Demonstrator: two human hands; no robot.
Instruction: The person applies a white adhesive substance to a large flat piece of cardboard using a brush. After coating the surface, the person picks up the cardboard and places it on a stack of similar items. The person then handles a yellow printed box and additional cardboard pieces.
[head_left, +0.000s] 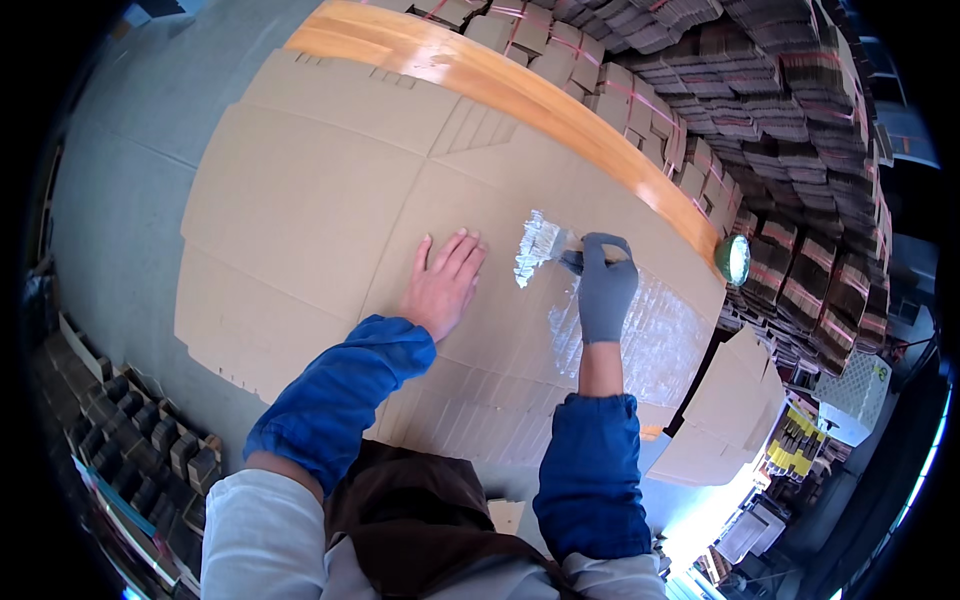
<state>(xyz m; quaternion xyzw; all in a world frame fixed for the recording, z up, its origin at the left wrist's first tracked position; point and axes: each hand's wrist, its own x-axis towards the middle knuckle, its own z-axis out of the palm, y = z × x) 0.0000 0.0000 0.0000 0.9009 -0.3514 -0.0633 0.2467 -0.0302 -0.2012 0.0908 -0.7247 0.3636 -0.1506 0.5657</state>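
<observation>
Right hand: in a grey glove, the right hand point(606, 300) has its thumb and fingers closed round the handle of a brush, over the right half of the table.
Brush: the flat brush point(541, 244) points left, its bristles thick with white; whether they touch the cardboard beneath, I cannot tell.
Left hand: the bare left hand point(446, 285) lies palm down near the middle of the cardboard, fingers stretched and slightly apart, gripping nothing.
Cardboard sheet: a broad, creased brown cardboard sheet point(300, 190) covers most of the table, reaching its near side and leaving a strip bare along the far edge.
White coating: a streaky white coating point(660, 335) spreads over the sheet toward the table's right edge, on both sides of the gloved wrist.
Table: the wooden table point(400, 45) shows its glossy orange-brown top along the far edge.
Far right corner: a green round object point(735, 262) with a bright white face is there.
Past the right edge: another cardboard piece point(725, 410).
Beyond the far edge: stacked cardboard bundles point(740, 75), many tied with pink bands.
Sleeves: blue sleeve covers point(592, 470) on both forearms.
</observation>
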